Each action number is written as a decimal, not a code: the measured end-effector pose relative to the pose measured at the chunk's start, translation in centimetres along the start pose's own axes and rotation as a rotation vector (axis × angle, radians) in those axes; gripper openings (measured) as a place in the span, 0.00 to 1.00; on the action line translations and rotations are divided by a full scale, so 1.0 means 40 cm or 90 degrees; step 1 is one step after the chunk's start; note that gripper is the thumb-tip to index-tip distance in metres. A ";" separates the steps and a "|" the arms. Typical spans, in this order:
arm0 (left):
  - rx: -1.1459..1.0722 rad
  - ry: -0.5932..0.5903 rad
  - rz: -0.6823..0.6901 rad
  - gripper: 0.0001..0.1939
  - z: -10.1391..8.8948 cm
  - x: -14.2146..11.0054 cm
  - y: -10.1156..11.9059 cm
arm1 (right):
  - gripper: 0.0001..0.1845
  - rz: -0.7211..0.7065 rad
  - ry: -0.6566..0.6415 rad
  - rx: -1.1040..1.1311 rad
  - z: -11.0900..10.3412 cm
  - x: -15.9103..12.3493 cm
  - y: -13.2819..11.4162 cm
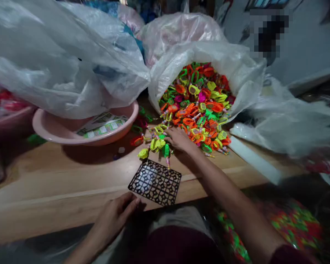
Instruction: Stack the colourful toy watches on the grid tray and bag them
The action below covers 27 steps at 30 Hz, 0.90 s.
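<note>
The right hand (pixel 181 141) is resting on the spill of neon plastic toy glasses (pixel 198 106) pouring from a white woven sack (pixel 231 62), and its fingers (pixel 172 134) are spread across the pile; their tips are sunk among the frames, so I cannot tell whether they are pinching one. The left hand (pixel 114 216) is lying open, its fingers (pixel 133 200) stretched out at the lower edge of a black plastic lattice (pixel 155 182) without visibly gripping it. The lattice and the toys are sitting on a wooden worktop (pixel 57 179), beside a pink plastic basin (pixel 57 130) holding printed paper sheets (pixel 101 124). The glasses are likely light, stiff and somewhat brittle, tangling easily, and are best taken by a frame rim. The thin lattice looks light and is best lifted by its edge.
</note>
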<state>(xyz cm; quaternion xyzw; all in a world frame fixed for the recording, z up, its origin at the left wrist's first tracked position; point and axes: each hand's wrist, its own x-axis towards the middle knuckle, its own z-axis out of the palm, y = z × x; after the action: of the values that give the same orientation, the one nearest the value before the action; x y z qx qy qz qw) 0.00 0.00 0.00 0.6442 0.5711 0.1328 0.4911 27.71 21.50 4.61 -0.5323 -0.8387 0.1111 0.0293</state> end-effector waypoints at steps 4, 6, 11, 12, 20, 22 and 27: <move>0.166 0.212 0.161 0.21 -0.030 0.044 -0.009 | 0.17 -0.052 0.112 0.019 -0.014 -0.032 0.009; 0.252 0.258 0.251 0.19 -0.034 0.066 -0.027 | 0.12 -0.074 0.086 0.022 -0.022 -0.056 -0.004; 0.308 0.192 0.277 0.12 -0.005 0.079 -0.058 | 0.12 0.003 -0.035 0.068 0.014 -0.144 -0.064; 0.303 0.182 0.270 0.11 0.003 0.073 -0.056 | 0.18 0.020 -0.041 0.095 0.033 -0.160 -0.070; 0.157 0.180 0.190 0.11 0.017 0.088 -0.019 | 0.07 0.100 0.046 0.434 0.157 -0.216 -0.040; 0.103 0.237 0.185 0.14 0.008 0.126 -0.021 | 0.06 0.071 0.070 0.521 0.171 -0.218 -0.061; -0.021 0.200 0.149 0.41 -0.012 0.198 -0.021 | 0.10 -0.008 0.070 0.697 0.220 -0.198 -0.166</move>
<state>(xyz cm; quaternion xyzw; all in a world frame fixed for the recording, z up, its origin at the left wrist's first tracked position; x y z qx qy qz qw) 1.60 6.98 -3.51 0.6691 0.5600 0.2974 0.3876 23.79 10.28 -1.96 -0.4393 -0.6590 0.5028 0.3463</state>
